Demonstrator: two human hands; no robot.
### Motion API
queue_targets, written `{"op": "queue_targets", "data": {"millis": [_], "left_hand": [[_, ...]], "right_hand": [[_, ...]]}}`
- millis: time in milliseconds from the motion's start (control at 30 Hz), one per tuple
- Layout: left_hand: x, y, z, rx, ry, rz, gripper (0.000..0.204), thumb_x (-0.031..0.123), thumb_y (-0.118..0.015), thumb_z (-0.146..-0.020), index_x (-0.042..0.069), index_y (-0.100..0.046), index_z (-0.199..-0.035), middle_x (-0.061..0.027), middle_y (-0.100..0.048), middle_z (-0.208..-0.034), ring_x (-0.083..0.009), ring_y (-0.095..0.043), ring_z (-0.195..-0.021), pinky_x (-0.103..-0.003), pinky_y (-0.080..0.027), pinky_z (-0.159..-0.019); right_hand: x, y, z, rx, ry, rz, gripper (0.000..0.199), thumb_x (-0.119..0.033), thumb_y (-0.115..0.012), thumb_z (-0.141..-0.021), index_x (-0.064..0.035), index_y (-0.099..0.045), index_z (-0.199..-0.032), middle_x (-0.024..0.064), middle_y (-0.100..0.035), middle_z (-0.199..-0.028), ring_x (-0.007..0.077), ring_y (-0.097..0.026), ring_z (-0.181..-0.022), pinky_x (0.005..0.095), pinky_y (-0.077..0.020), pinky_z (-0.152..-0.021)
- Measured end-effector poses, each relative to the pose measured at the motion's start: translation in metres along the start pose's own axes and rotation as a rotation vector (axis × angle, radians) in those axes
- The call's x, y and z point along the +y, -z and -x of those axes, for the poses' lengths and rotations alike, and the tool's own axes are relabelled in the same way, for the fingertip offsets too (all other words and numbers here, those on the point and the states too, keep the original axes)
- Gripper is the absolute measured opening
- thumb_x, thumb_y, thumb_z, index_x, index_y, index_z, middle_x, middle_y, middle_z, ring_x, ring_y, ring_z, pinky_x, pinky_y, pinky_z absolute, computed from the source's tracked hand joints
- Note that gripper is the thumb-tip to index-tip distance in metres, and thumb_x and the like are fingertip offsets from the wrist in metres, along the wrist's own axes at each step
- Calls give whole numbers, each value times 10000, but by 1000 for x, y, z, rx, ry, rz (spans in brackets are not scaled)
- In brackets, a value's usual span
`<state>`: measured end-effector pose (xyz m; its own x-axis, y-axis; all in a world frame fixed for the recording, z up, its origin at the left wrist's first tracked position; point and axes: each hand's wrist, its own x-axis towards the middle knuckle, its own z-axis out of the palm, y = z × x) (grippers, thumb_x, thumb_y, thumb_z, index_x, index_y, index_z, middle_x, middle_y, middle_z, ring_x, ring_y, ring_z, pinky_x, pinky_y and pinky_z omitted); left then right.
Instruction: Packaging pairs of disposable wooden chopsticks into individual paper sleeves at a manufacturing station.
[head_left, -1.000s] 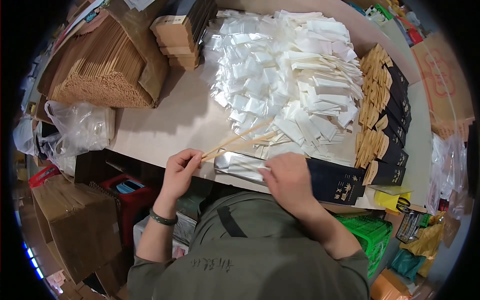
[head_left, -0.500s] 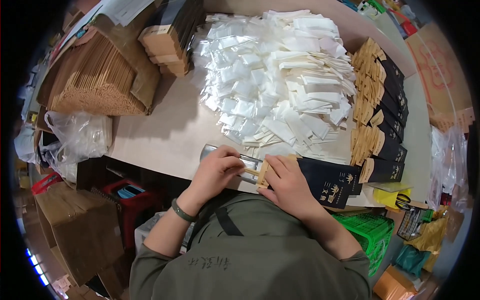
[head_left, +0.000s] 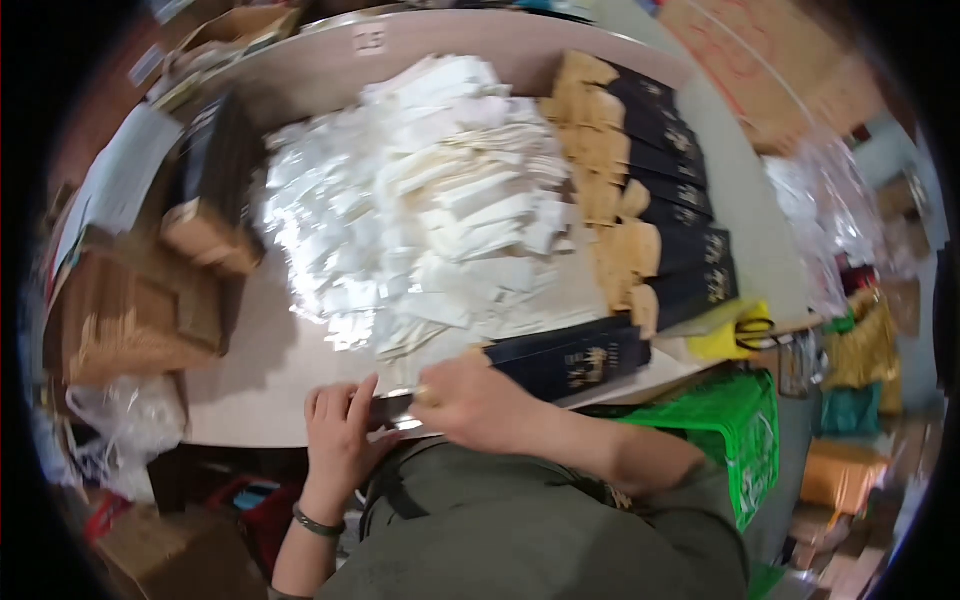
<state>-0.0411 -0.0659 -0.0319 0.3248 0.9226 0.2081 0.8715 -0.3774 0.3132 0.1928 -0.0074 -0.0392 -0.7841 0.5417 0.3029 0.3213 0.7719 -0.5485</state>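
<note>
My left hand (head_left: 338, 435) is at the left end of a shiny metal holder (head_left: 394, 408) by the table's front edge, its fingers spread and thumb apart. My right hand (head_left: 475, 405) is curled closed over the holder's right part. A small tan piece shows at its fingertips, too blurred to name. Just beyond the right hand lie dark paper sleeves (head_left: 575, 358) with light markings. Farther back is a heap of white paper packets (head_left: 490, 190), and left of it a heap of clear plastic packets (head_left: 325, 215).
A row of filled dark sleeves (head_left: 690, 262) with tan tops lines the table's right side. A yellow item (head_left: 722, 332) with black-handled scissors (head_left: 755, 328) sits at the right corner, above a green crate (head_left: 748, 450). Cardboard boxes (head_left: 140, 315) stand at left.
The view has shifted, so the table contents appear farther left. My right hand has come off the dark sleeve's tan end and closed over the holder. My left fingers have gone from pinching to spread.
</note>
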Motion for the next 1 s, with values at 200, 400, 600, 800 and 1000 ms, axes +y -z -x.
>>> {"op": "queue_targets", "data": {"millis": [200, 400, 600, 800, 1000], "left_hand": [[-8, -7, -9, -165, 515, 262, 351, 140, -788, -683, 40, -540, -910, -109, -591, -779, -271, -604, -692, -360, -478, -636], [33, -8, -31, -481, 270, 982, 430, 97, -718, -710, -17, -551, -1089, -166, -591, -1029, -284, -581, -769, -321, -492, -732], [60, -22, -37, -475, -69, 974, 369, 60, -673, -718, -5, -557, -1063, -206, -487, -1294, -366, -625, -910, -385, -515, -791], [-4, -39, 16, -30, 415, 284, 494, 165, -794, -699, 43, -587, -1130, -157, -640, -949, -356, -644, -844, -404, -526, -740], [-19, -7, 25, -221, 272, 229, 604, 145, -816, -679, 70, -566, -1223, -134, -623, -938, -346, -631, -864, -411, -518, -741]], "right_hand": [[111, 139, 20, 19, -485, 148, 92, -202, -700, -824, -135, -747, -866, 118, -682, -952, 277, -653, -825, 372, -539, -710], [45, 111, 58, -344, -254, 234, 482, -351, -849, -713, -21, -629, -988, 240, -506, -1372, 429, -450, -1311, 491, -372, -1110], [40, 33, 21, -135, -127, 211, 315, -202, -707, -746, 1, -618, -969, 216, -575, -1165, 384, -559, -1094, 472, -452, -932], [12, 20, 19, -109, -659, 215, 246, -271, -650, -862, -55, -634, -744, 134, -636, -688, 352, -641, -681, 454, -513, -636], [27, 4, 9, -78, -750, 161, 227, -244, -622, -850, -45, -638, -743, 159, -656, -702, 371, -653, -664, 473, -507, -611]]}}
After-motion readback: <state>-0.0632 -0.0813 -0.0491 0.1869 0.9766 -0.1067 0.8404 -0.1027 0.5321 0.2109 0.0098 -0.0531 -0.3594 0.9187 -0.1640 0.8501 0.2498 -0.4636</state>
